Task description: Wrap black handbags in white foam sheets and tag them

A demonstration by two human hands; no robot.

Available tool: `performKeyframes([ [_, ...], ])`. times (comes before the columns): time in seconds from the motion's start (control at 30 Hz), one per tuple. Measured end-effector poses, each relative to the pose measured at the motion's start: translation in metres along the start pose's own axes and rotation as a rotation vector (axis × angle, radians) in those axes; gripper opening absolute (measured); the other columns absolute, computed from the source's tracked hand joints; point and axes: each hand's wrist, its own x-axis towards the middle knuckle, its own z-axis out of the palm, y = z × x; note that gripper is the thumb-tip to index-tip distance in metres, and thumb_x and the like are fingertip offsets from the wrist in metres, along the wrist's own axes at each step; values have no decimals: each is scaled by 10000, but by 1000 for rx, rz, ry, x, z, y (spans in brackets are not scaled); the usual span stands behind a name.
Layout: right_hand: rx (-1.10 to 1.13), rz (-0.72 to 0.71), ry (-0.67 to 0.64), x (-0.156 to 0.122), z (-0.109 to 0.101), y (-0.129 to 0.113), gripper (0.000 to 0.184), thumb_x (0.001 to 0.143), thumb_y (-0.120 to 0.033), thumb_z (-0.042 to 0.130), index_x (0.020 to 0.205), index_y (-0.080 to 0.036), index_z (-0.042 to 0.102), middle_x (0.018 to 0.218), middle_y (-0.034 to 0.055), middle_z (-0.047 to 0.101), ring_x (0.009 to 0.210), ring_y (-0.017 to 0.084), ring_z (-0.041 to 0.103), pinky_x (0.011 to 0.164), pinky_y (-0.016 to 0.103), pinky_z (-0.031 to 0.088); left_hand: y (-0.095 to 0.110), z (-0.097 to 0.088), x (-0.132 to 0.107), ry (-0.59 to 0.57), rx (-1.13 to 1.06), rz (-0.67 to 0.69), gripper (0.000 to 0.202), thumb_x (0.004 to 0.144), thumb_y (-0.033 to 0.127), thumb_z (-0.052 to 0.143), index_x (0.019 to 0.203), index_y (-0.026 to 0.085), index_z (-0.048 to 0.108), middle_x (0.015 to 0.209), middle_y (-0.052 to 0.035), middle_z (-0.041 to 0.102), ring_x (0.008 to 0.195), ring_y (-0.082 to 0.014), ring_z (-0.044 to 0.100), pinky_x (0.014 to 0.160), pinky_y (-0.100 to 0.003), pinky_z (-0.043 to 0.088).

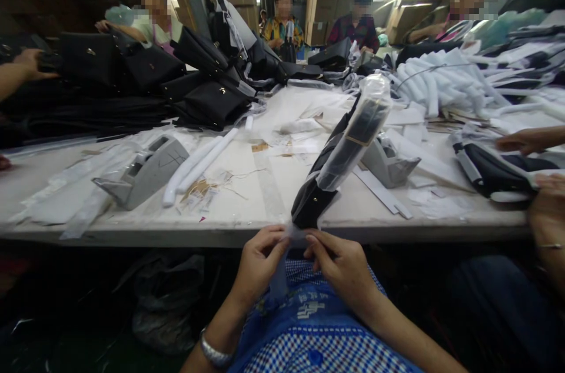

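A long black bag strap (339,155) in a clear plastic sleeve leans away from me over the table edge. My left hand (260,261) and my right hand (342,267) both pinch the near end of the sleeve just below the table's front edge, fingers closed on the plastic. The strap's lower black end with a small gold stud sits right above my fingers. A silver bracelet is on my left wrist.
Two grey tape dispensers (143,173) (388,161) stand on the white table (247,226). Black handbags (132,79) are piled at the back left, white foam tubes (436,87) at the back right. Other people sit around; another person's hands (542,185) work at the right.
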Motion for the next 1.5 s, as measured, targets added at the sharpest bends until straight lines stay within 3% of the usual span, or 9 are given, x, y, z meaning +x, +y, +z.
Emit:
performKeyframes([
  [0.07, 68, 27, -16, 3, -2, -3, 314, 973, -369, 518, 862, -170, 735, 574, -3, 645, 423, 109, 559, 474, 209, 459, 3, -3, -8, -29, 6, -23, 241, 883, 418, 660, 889, 219, 795, 1085, -99, 721, 1040, -254, 660, 950, -335, 503],
  [0.2, 123, 50, -73, 13, -2, -10, 481, 967, -436, 524, 571, -170, 589, 537, -9, 543, 479, 103, 502, 478, 212, 390, 6, -4, -22, -75, -1, -59, 218, 891, 396, 659, 911, 230, 798, 1094, -95, 716, 1054, -252, 655, 965, -335, 498],
  [0.33, -47, -14, -67, 20, -1, -14, 449, 942, -412, 589, 565, -167, 588, 526, -21, 498, 509, 103, 463, 506, 228, 360, 4, -7, -26, -21, -23, -84, 213, 882, 402, 672, 934, 238, 797, 1210, -93, 674, 1143, -261, 619, 981, -321, 486],
  [0.63, -39, -259, 29, 16, 1, -20, 262, 944, -301, 613, 738, -179, 720, 683, 30, 694, 596, 138, 638, 588, 239, 492, -26, -37, -55, 112, -105, -364, 310, 716, 394, 827, 938, 184, 774, 899, -74, 771, 816, -232, 710, 739, -276, 543],
  [0.87, -36, -292, 76, 15, 6, -21, 178, 926, -233, 646, 779, -166, 720, 665, 4, 690, 577, 107, 648, 575, 200, 474, -37, -39, -70, 107, -84, -351, 262, 756, 417, 773, 829, 165, 783, 843, -86, 770, 784, -221, 704, 740, -269, 538],
  [1.17, -135, -294, 142, 16, 9, -25, 252, 930, -249, 647, 694, -167, 676, 594, -6, 659, 516, 102, 613, 551, 215, 438, -41, -42, -74, 63, -64, -296, 250, 821, 410, 714, 921, 196, 798, 955, -83, 773, 872, -230, 711, 784, -274, 537],
  [1.3, -150, -299, 143, 16, 10, -25, 270, 931, -257, 647, 676, -170, 664, 589, -6, 660, 512, 102, 611, 548, 216, 434, -44, -42, -76, 40, -75, -290, 224, 796, 384, 745, 887, 188, 802, 909, -84, 775, 846, -229, 710, 790, -280, 536],
  [1.5, -127, -299, 120, 18, 10, -26, 261, 936, -266, 640, 696, -170, 678, 594, -5, 664, 519, 103, 619, 544, 212, 438, -44, -39, -74, 59, -147, -338, 250, 724, 395, 805, 812, 161, 791, 784, -84, 767, 702, -210, 702, 663, -262, 539],
])
